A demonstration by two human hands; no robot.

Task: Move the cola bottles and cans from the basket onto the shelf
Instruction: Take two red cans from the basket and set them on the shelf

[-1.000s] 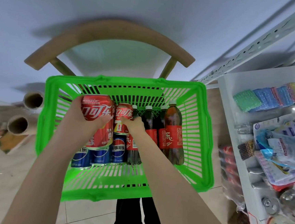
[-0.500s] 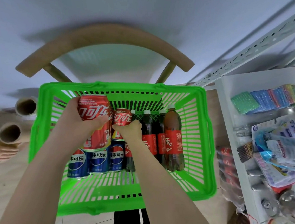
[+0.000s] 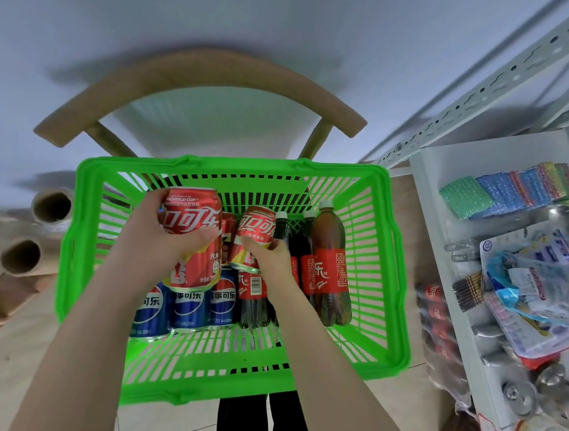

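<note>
A green plastic basket [image 3: 399,259] sits on a wooden chair in front of me. My left hand [image 3: 157,235] grips a red cola can [image 3: 193,221] lifted above the basket's left side. My right hand [image 3: 269,255] grips a second red cola can [image 3: 256,230] near the basket's middle. Under them lie three blue cola cans [image 3: 187,310] side by side. Dark cola bottles with red labels [image 3: 328,274] lie in the basket right of my right hand. The white shelf [image 3: 425,200] stands at the right.
The wooden chair back [image 3: 219,82] curves behind the basket. The shelf holds coloured sponges [image 3: 505,190], packets and metal items; red cans [image 3: 434,311] show on a lower level. Cardboard tubes [image 3: 50,207] lie on the floor at the left.
Both hands have lifted their red cans slightly higher out of the basket. The view has shifted, so the basket sits lower in the frame.
</note>
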